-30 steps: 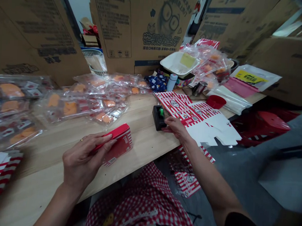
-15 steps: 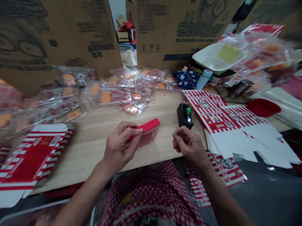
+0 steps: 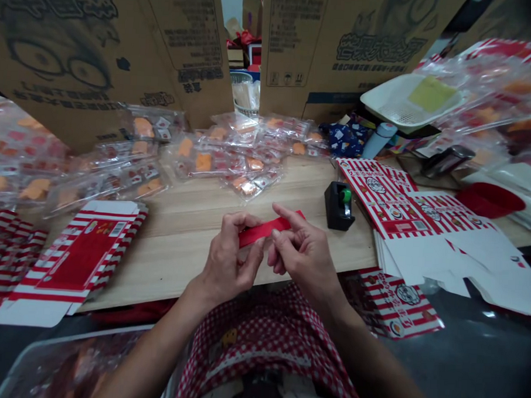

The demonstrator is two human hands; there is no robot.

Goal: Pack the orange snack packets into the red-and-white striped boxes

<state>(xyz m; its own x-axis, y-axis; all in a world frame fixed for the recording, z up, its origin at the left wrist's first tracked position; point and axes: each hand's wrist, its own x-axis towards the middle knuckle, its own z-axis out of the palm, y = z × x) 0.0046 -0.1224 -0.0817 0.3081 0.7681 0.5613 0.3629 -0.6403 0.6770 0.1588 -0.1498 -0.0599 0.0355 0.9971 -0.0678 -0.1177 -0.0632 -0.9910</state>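
Observation:
A small red box [image 3: 264, 230] is held edge-on above the near edge of the wooden table [image 3: 189, 231]. My left hand [image 3: 230, 262] grips its left end with thumb and fingers closed. My right hand [image 3: 300, 253] presses on its right end, forefinger stretched along the top. A black tape dispenser [image 3: 339, 197] with a green core stands just right of my hands. Flat red-and-white striped cartons [image 3: 393, 198] lie beside it.
Another stack of flat striped cartons [image 3: 76, 255] lies at the left. Clear packets of orange snacks [image 3: 205, 158] cover the table's back. Brown cardboard boxes [image 3: 100, 45] wall the far side. A white basket [image 3: 404, 102] and a red bowl [image 3: 489, 200] are at the right.
My right hand left the tape dispenser and came onto the red box. The left hand brought the box toward my body. The view swung left.

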